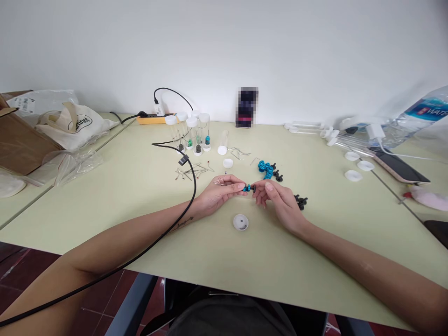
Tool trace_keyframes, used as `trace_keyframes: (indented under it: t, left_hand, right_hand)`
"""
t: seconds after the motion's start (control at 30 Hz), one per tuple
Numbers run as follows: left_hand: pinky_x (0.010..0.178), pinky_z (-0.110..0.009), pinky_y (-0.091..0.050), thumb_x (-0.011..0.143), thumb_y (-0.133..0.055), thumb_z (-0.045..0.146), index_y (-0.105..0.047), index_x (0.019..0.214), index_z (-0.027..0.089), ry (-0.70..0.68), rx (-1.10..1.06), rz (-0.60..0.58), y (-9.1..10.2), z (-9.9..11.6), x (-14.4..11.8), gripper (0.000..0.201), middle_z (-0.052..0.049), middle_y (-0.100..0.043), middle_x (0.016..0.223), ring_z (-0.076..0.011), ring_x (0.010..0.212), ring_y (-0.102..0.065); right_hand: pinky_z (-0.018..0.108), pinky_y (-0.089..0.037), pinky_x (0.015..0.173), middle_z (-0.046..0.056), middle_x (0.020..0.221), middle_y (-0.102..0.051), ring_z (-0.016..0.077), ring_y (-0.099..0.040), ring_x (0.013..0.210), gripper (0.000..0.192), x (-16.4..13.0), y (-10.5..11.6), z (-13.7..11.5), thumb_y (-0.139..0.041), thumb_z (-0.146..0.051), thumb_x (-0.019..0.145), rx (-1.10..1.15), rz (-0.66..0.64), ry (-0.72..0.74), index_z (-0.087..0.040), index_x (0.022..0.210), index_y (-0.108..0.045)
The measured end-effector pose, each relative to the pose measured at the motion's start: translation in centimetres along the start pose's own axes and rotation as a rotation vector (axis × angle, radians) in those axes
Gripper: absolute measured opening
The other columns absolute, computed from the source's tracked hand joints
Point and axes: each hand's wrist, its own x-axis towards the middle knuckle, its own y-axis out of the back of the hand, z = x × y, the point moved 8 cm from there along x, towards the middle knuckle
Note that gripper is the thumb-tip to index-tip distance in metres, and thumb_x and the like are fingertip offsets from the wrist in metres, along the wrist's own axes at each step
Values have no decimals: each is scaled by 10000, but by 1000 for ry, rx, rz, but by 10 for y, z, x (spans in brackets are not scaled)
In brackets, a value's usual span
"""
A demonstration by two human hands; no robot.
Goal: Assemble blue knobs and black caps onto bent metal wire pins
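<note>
Left hand (219,190) and right hand (276,198) meeting over the middle of the pale green table (105,200), fingertips of both pinched shut on one small blue-and-black cylindrical piece (248,188) held just above the surface, with a thin bent metal wire (221,181) also in the left hand's fingers. Just behind the hands, toward the far edge, a heap of small blue beads (265,168) and black pieces; a round white plastic cap (240,222) near the front edge, below the hands. Capped clear plastic tubes (191,133) upright near the far edge.

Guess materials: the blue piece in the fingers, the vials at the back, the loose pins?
Blue piece: probably anodized metal, saturated glossy blue, though plastic is possible. Vials: clear plastic or glass, see-through walls, opaque white caps. Pins: thin bent wire, likely steel, grey sheen.
</note>
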Motion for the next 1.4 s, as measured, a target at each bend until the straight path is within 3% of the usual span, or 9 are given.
trace_keyframes:
  t: [0.13, 0.63, 0.9, 1.4]
  left_hand:
    - [885, -329, -496, 725, -786, 243, -711, 843, 122, -7, 5, 8, 0, 0, 0, 184, -17, -681, 828, -124, 780, -659]
    - [876, -319, -500, 713, -795, 247, -711, 843, 118, -5, 4, 12, 1, 0, 0, 201, -24, -684, 824, -123, 775, -658]
    - [880, -326, -496, 712, -796, 252, -707, 853, 123, -1, 0, 3, 0, 1, -1, 212, -22, -689, 823, -135, 782, -672]
    - [856, -305, -512, 721, -790, 239, -697, 858, 115, -5, -2, 3, 0, 0, -1, 206, -21, -685, 824, -134, 781, -679]
  right_hand:
    - [287, -465, 608, 40, 854, -610, 156, -583, 704, 343, -1, 1, -2, -386, -477, 987, -3, 8, 12, -228, 1101, -593]
    - [291, -468, 588, 52, 839, -622, 161, -585, 693, 379, 0, 0, 2, -398, -501, 976, 23, 2, -14, -200, 1025, -622]
    - [289, -474, 606, 40, 848, -618, 153, -595, 700, 351, -2, -1, -5, -383, -463, 992, -46, -34, 47, -223, 1131, -598]
    - [278, -465, 607, 33, 850, -614, 141, -592, 700, 320, -2, -3, -4, -376, -411, 1007, -49, -53, 65, -222, 1149, -592]
